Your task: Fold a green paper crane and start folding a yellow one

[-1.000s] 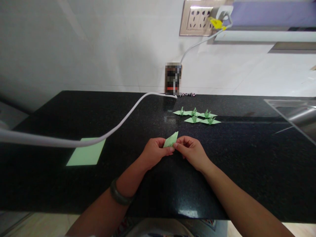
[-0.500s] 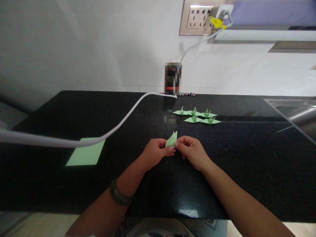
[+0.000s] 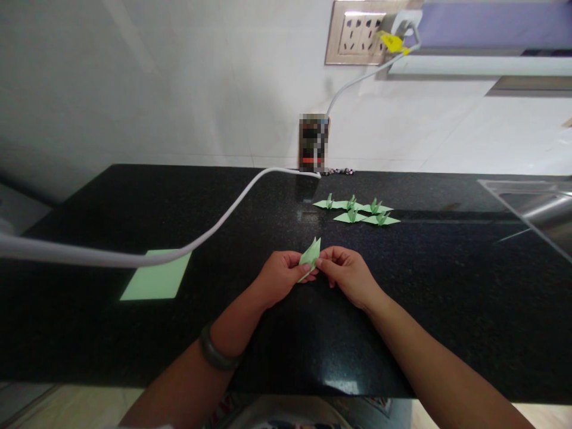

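A small piece of folded green paper [image 3: 310,254], with two points sticking up, is held above the dark countertop. My left hand [image 3: 281,275] pinches its left side, the thumb lying across the front. On the right edge, my right hand [image 3: 346,271] grips the same paper between thumb and fingers. Beyond my hands, several green paper cranes [image 3: 353,216] stand in two rows with their wings spread. A flat green paper sheet [image 3: 156,280] lies off to the left.
A white cable [image 3: 232,208] arcs over the left side, crossing above the sheet. Against the wall leans a phone [image 3: 313,143], its screen blurred. A metal sink [image 3: 536,202] is set in the counter [image 3: 424,286] at right. A socket panel [image 3: 357,33] holds a plugged-in charger.
My left thumb has shifted slightly on the folded paper, and more of its lower part shows. The right hand stays nearly where it was.
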### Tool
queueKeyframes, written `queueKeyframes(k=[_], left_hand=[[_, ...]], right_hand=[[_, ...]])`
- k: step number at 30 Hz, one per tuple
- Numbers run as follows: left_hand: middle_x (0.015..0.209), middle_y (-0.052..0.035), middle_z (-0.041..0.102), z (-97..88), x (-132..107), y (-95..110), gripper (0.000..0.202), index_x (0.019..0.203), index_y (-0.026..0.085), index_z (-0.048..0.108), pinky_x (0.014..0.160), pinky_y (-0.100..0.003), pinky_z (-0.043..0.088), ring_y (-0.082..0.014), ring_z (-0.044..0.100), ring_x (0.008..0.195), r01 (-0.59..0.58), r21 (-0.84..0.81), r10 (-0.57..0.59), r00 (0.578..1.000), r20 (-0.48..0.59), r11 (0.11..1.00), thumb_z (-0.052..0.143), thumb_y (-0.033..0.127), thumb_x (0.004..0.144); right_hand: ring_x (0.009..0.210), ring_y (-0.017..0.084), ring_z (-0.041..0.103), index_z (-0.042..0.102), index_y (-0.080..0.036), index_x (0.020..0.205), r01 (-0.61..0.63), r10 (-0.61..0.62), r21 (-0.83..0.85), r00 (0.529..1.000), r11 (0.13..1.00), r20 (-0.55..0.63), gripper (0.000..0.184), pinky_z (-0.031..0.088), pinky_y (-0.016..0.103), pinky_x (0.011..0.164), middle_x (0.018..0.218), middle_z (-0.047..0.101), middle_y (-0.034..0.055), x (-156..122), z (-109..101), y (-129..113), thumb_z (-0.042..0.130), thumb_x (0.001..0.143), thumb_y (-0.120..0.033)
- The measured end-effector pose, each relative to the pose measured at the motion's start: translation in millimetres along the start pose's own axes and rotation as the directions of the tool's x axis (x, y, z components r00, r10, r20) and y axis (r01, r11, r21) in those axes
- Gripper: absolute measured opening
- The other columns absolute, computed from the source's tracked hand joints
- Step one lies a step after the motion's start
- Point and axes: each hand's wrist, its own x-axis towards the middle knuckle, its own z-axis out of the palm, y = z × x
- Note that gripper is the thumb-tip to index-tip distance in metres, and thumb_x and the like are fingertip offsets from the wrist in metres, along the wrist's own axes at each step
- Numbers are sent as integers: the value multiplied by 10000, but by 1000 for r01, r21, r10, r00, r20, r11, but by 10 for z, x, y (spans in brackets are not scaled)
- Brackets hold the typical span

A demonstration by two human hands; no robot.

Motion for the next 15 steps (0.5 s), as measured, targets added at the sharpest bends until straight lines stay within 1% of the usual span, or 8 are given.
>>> queueKeyframes(k=[8, 15], left_hand=[[714, -68, 658, 25, -15, 27, 274, 804, 93, 620, 646, -281, 476, -138, 605, 622, 19, -6, -19, 999, -30, 1000, 601, 336, 679], [722, -66, 654, 37, -11, 20, 269, 813, 97, 617, 667, -290, 473, -135, 603, 633, 36, -49, -37, 999, -15, 998, 612, 325, 671]], right_hand=[[397, 49, 407, 542, -148, 700, 6, -6, -8, 1000, 1000, -4, 177, 321, 168, 345, 602, 577, -4, -4, 4, -3, 577, 686, -321], [392, 47, 409, 537, -150, 696, 15, -14, -18, 1000, 1000, 4, 177, 327, 171, 351, 596, 578, -9, 5, -9, 22, 564, 701, -325]])
